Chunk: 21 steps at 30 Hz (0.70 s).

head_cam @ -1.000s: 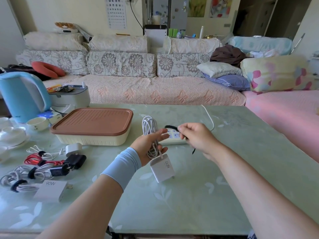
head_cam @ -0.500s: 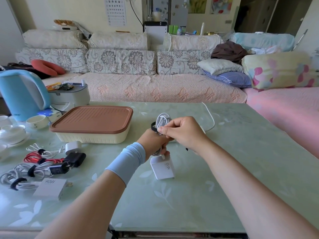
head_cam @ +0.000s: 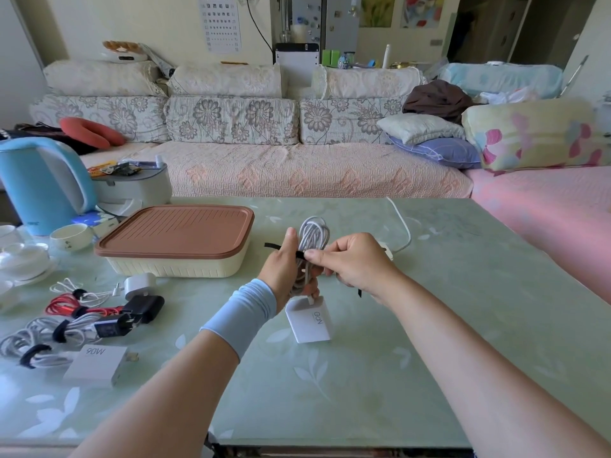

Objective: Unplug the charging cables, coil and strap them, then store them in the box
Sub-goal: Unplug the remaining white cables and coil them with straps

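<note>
Head view: left hand (head_cam: 287, 262), wrist in a pale blue sleeve (head_cam: 238, 315), closed around a coiled white cable (head_cam: 313, 233), loops standing up above the fist. Hanging from the bottom of the coil – a white charger brick (head_cam: 310, 320), lower edge on or just above the green table (head_cam: 363, 375); cannot tell which. Right hand (head_cam: 350, 264) just beside the left, thumb and forefinger pinched on a black strap (head_cam: 288, 251) drawn across the coil; one strap end sticking out past the left thumb, another dark tail dangling below the right hand. Behind the right hand, partly hidden, a white power strip (head_cam: 387, 252) with its lead (head_cam: 404, 226) running toward the table's far edge.

Left of the hands, on the table: the box (head_cam: 172, 259), cream-walled, with a brown ribbed lid (head_cam: 178, 231) shut on it. Nearer, toward the left edge – bundles already strapped: a white cable with a round white plug (head_cam: 139, 284), a red cable (head_cam: 66, 305) by a black adapter (head_cam: 145, 307), more white coils (head_cam: 36, 338) with dark bands, and a white brick marked 90W (head_cam: 96, 361). Farther left, a blue kettle (head_cam: 43, 186), a cup (head_cam: 71, 236) and white dishes (head_cam: 23, 259).

Beyond the table, a floral sofa (head_cam: 264, 153) with pillows.
</note>
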Each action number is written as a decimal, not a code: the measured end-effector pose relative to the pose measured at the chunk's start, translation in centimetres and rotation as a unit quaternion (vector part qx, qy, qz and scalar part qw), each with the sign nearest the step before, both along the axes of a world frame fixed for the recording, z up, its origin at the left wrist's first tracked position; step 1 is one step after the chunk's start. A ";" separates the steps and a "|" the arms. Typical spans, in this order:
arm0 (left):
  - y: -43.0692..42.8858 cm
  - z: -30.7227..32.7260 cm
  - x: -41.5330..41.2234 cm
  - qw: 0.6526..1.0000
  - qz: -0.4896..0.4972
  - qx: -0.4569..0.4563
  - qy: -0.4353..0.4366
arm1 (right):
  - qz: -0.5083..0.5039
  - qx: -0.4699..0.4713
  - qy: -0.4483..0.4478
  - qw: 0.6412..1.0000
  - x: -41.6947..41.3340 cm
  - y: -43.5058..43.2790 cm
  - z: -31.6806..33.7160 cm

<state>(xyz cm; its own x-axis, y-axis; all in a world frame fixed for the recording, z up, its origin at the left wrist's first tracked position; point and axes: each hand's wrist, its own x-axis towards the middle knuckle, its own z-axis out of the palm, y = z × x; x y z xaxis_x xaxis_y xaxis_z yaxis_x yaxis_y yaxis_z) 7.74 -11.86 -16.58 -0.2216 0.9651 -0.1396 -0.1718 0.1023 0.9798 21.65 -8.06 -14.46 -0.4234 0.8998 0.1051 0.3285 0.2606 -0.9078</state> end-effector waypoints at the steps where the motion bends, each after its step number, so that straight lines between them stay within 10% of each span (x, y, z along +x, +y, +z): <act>1: 0.0 0.0 0.0 1.000 0.021 -0.005 0.017 | 0.013 0.002 -0.018 1.000 0.2 0.0 -0.1; 10: -0.4 0.0 -0.7 0.996 -0.035 -0.024 0.074 | 0.087 0.008 -0.150 0.985 3.2 1.7 -1.1; 16: -1.4 1.0 0.8 0.966 -0.028 0.041 0.254 | 0.070 0.216 -0.260 0.939 3.0 2.6 -0.8; 21: -1.4 0.9 1.7 0.941 -0.035 0.088 0.325 | 0.114 0.119 -0.171 0.971 3.5 3.2 -0.6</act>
